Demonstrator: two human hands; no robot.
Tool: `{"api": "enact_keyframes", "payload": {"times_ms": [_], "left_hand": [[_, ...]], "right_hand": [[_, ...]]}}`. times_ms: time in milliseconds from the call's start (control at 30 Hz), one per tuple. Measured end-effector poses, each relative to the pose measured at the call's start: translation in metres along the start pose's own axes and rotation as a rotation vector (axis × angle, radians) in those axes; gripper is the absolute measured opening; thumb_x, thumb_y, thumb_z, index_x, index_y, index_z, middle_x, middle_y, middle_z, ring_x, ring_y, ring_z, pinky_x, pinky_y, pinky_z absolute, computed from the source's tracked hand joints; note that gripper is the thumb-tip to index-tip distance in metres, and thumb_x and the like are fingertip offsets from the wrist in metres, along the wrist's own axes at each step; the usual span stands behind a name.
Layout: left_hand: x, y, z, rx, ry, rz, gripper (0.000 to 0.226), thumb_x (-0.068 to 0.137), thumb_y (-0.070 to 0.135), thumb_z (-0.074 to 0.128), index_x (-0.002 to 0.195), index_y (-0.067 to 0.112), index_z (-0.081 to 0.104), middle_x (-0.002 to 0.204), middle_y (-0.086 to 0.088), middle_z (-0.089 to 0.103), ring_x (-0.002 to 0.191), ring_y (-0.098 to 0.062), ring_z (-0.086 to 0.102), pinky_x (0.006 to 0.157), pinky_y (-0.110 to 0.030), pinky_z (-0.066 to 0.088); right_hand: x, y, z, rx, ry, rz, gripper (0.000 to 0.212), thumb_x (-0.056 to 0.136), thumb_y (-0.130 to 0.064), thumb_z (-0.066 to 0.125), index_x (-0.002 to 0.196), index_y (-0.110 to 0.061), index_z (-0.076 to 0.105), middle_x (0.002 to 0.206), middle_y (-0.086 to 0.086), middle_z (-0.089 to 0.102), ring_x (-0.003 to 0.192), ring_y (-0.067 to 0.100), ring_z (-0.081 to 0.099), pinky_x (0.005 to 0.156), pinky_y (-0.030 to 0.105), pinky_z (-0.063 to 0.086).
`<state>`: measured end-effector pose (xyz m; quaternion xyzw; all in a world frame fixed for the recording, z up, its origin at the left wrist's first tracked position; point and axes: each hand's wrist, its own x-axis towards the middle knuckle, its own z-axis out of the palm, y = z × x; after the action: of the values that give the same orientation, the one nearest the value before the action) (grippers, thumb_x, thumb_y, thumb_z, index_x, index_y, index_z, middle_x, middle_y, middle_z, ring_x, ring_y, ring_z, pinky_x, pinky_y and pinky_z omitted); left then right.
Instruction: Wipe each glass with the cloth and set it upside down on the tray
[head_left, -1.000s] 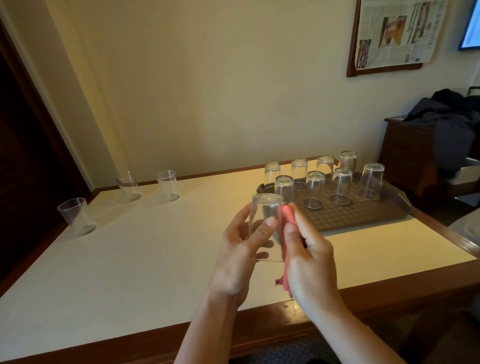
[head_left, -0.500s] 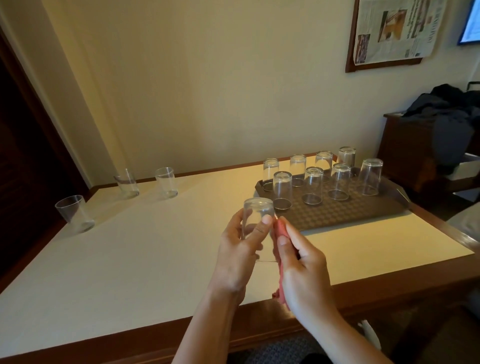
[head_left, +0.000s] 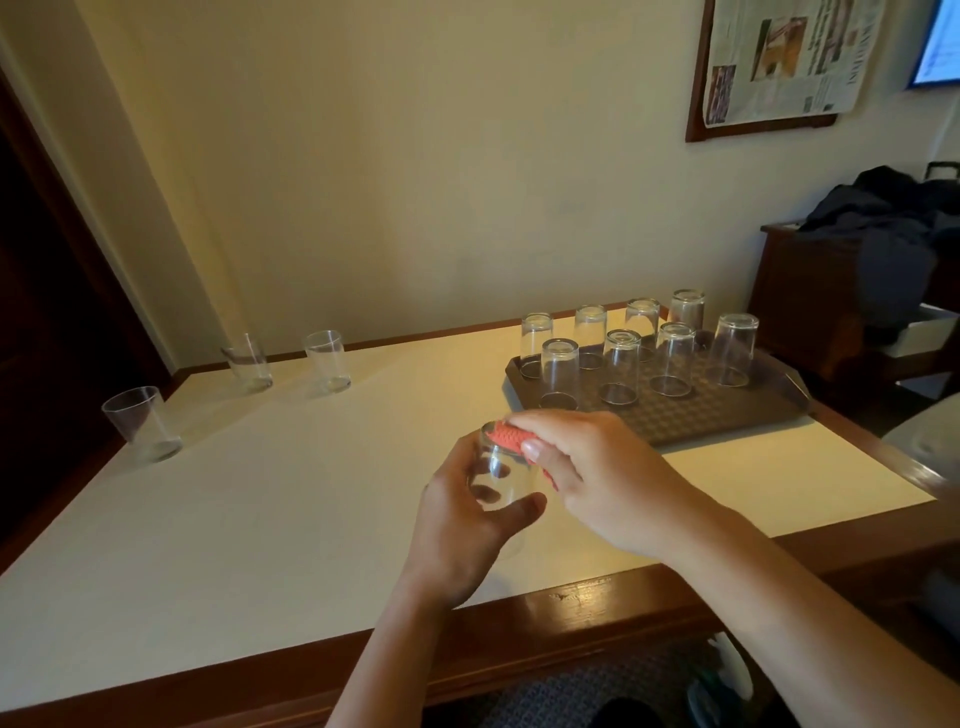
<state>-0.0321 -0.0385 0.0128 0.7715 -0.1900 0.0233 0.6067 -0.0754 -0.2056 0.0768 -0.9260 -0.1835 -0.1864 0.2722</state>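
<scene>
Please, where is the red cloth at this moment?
In the head view the red cloth is low at centre, pressed by the right hand onto the glass that the left hand holds, just before the tray.

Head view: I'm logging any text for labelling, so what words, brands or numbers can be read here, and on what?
Nothing can be read for certain.
Newspaper in the wooden frame on the wall: headlines, columns and photos show, all too blurred to read.
Screen at the top right edge: bluish lines, too small to read.
Glasses, tray, pink cloth: no print visible.
</scene>
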Motion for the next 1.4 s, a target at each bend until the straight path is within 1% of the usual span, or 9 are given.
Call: {"api": "enact_keyframes", "payload": {"times_ms": [200, 333, 500, 633, 800, 933, 1100, 1233, 1400], "left_hand": [[-0.002, 0.001, 0.010, -0.008, -0.042, 0.047, 0.056, 0.081, 0.029, 0.090, 0.128, 0.035, 0.061, 0.114, 0.015, 0.068, 0.099, -0.013, 0.064, 0.085, -0.028, 0.055], [0.004, -0.002, -0.003, -0.058, -0.010, 0.032, 0.059, 0.079, 0.025, 0.092, 0.130, 0.034, 0.062, 0.113, 0.013, 0.070, 0.100, -0.016, 0.067, 0.090, -0.033, 0.056], [0.001, 0.000, 0.005, -0.048, -0.038, 0.039, 0.062, 0.077, 0.032, 0.091, 0.131, 0.033, 0.061, 0.117, 0.011, 0.070, 0.101, -0.016, 0.067, 0.093, -0.040, 0.056], [0.005, -0.005, -0.005, -0.068, 0.009, 0.038, 0.060, 0.080, 0.020, 0.091, 0.131, 0.034, 0.061, 0.116, 0.014, 0.071, 0.103, -0.014, 0.068, 0.094, -0.037, 0.055], [0.002, -0.002, 0.007, -0.062, -0.028, 0.031, 0.057, 0.080, 0.023, 0.091, 0.129, 0.033, 0.062, 0.117, 0.013, 0.071, 0.103, -0.015, 0.067, 0.093, -0.038, 0.054], [0.005, -0.008, -0.001, -0.049, 0.005, 0.030, 0.059, 0.080, 0.017, 0.092, 0.128, 0.034, 0.062, 0.115, 0.017, 0.071, 0.103, -0.011, 0.067, 0.092, -0.033, 0.052], [-0.002, -0.008, 0.011, -0.019, -0.029, 0.014, 0.059, 0.080, 0.020, 0.091, 0.129, 0.035, 0.062, 0.115, 0.020, 0.071, 0.100, -0.008, 0.066, 0.093, -0.034, 0.052], [0.002, -0.011, 0.005, -0.030, 0.009, 0.021, 0.061, 0.080, 0.018, 0.091, 0.131, 0.033, 0.062, 0.117, 0.018, 0.071, 0.103, -0.008, 0.066, 0.093, -0.033, 0.051], [0.000, -0.008, 0.015, -0.049, -0.006, -0.001, 0.061, 0.081, 0.018, 0.091, 0.132, 0.034, 0.061, 0.118, 0.017, 0.071, 0.102, -0.007, 0.065, 0.092, -0.033, 0.049]], "right_hand": [[0.012, 0.003, -0.005, 0.006, 0.033, -0.003, 0.028, 0.102, -0.017, 0.049, 0.126, -0.022, 0.062, 0.106, -0.002, 0.069, 0.093, 0.015, 0.064, 0.080, 0.041, 0.054], [-0.002, -0.007, -0.003, 0.018, 0.057, -0.124, 0.032, 0.099, -0.012, 0.055, 0.130, -0.020, 0.061, 0.117, -0.003, 0.068, 0.104, 0.013, 0.063, 0.086, 0.027, 0.055], [0.012, 0.000, -0.001, -0.040, 0.099, -0.105, 0.030, 0.097, -0.007, 0.055, 0.124, -0.016, 0.064, 0.111, 0.000, 0.069, 0.095, 0.019, 0.065, 0.079, 0.039, 0.056], [0.001, -0.006, -0.002, 0.017, 0.065, -0.183, 0.035, 0.095, -0.004, 0.057, 0.127, -0.017, 0.063, 0.118, -0.003, 0.068, 0.103, 0.014, 0.064, 0.086, 0.027, 0.055], [0.015, -0.001, 0.001, -0.084, 0.119, -0.161, 0.031, 0.090, 0.002, 0.059, 0.117, -0.013, 0.066, 0.107, 0.002, 0.069, 0.091, 0.022, 0.065, 0.075, 0.040, 0.056], [-0.002, -0.005, 0.002, -0.083, 0.064, -0.229, 0.039, 0.087, 0.002, 0.064, 0.122, -0.014, 0.064, 0.115, 0.002, 0.069, 0.097, 0.021, 0.066, 0.080, 0.032, 0.059], [0.009, 0.010, 0.004, -0.115, 0.099, -0.168, 0.035, 0.088, 0.003, 0.060, 0.118, -0.015, 0.065, 0.109, 0.001, 0.068, 0.090, 0.022, 0.065, 0.073, 0.041, 0.057], [-0.007, 0.004, 0.003, -0.017, 0.069, -0.194, 0.045, 0.086, 0.007, 0.062, 0.125, -0.016, 0.064, 0.122, -0.002, 0.067, 0.103, 0.016, 0.064, 0.084, 0.027, 0.056], [0.008, 0.013, 0.000, -0.084, 0.113, -0.159, 0.039, 0.087, 0.007, 0.061, 0.119, -0.014, 0.066, 0.113, 0.000, 0.069, 0.095, 0.021, 0.065, 0.077, 0.040, 0.057]]}}
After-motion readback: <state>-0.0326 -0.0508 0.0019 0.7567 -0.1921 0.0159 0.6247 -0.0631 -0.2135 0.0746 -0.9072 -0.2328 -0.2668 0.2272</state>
